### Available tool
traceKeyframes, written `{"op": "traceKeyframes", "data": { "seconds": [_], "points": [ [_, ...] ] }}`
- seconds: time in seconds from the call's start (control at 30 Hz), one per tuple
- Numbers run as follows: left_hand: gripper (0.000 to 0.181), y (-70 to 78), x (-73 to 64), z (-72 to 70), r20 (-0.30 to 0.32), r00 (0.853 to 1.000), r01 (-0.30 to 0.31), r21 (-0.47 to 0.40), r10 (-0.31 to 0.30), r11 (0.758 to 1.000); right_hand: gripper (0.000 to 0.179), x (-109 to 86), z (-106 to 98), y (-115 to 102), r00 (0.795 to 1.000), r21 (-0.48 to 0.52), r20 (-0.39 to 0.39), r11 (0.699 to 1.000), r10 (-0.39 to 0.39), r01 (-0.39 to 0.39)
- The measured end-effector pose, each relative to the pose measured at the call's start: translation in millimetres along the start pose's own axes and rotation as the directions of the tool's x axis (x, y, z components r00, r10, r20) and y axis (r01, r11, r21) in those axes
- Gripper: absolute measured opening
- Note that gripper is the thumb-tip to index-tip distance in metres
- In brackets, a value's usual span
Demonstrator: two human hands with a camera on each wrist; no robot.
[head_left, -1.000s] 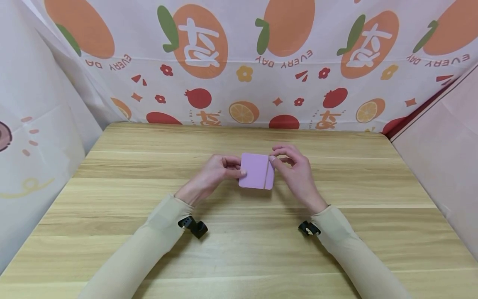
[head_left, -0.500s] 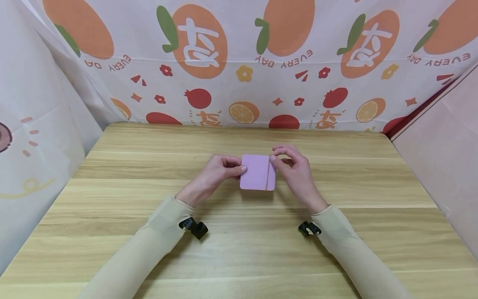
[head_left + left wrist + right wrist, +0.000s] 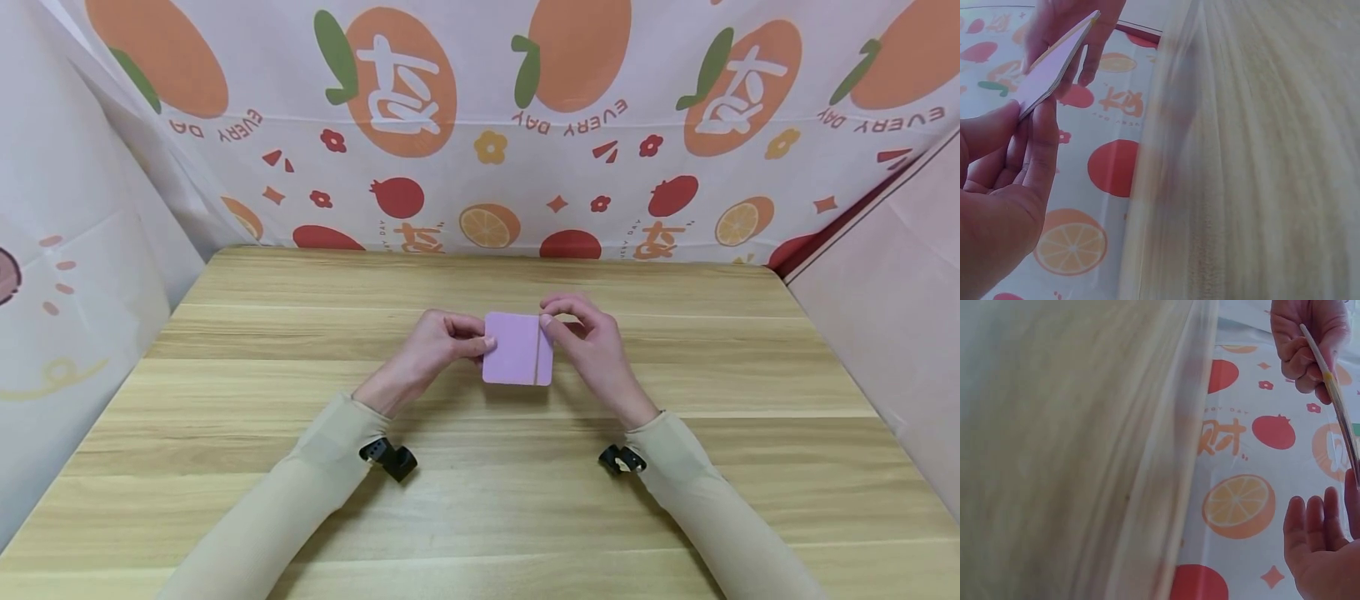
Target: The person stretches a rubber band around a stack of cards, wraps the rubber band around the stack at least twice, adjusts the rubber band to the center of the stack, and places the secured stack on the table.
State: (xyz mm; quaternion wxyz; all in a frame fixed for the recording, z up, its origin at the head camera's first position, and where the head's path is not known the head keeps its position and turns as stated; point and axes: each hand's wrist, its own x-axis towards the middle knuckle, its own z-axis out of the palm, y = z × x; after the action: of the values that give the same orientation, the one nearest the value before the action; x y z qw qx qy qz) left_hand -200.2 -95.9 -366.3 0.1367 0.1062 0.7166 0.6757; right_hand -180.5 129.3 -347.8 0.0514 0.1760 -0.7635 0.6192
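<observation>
A small square lilac notebook (image 3: 510, 354) with a thin tan band (image 3: 537, 358) running down near its right side is held up over the table. My left hand (image 3: 431, 354) pinches its left edge, thumb on the front cover and fingers behind. At the upper right corner, my right hand (image 3: 592, 350) has its thumb by the band's top, with the index finger bent behind. The left wrist view shows the notebook (image 3: 1054, 69) edge-on, its layered pages visible. In the right wrist view, the right hand's (image 3: 1329, 550) other fingers extend loosely, while its thumb is out of frame.
The wooden table (image 3: 480, 500) spreads beneath both forearms. A fruit-print curtain (image 3: 525, 167) hangs along its far edge, with pale cloth (image 3: 82, 233) on the left. Black wrist cameras (image 3: 390, 458) are strapped at both sleeves.
The notebook has turned slightly more upright and dropped a little in the head view. My right hand has shifted slightly left at its corner; the left hand is nearly still.
</observation>
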Motion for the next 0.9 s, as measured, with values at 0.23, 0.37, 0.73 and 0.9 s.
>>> {"op": "traceKeyframes", "data": {
  "seconds": [0.23, 0.37, 0.73, 0.9],
  "points": [
    [0.017, 1.6, -1.6, 2.8, -0.006, 1.0, -0.005, 0.065, 0.005, 0.998, 0.016, 0.5, -1, 1, 0.998, 0.007, 0.021, 0.999, 0.051, -0.051],
    [0.014, 0.0, -1.0, 3.8, 0.002, 1.0, -0.011, 0.083, 0.011, 0.997, 0.016, 3.7, -2, 13, 0.997, 0.015, 0.014, 0.997, 0.071, -0.071],
    [0.016, -3.9, 0.7, 3.6, -0.001, 1.0, 0.003, 0.056, -0.003, 0.998, 0.026, 7.4, -5, 35, 0.997, -0.025, 0.025, 0.997, 0.075, -0.074],
    [0.018, -2.6, 1.3, 2.1, -0.038, 0.999, 0.028, 0.024, -0.027, 0.999, 0.03, 7.8, -6, 33, 0.996, -0.027, 0.014, 0.996, 0.087, -0.086]
  ]
}}
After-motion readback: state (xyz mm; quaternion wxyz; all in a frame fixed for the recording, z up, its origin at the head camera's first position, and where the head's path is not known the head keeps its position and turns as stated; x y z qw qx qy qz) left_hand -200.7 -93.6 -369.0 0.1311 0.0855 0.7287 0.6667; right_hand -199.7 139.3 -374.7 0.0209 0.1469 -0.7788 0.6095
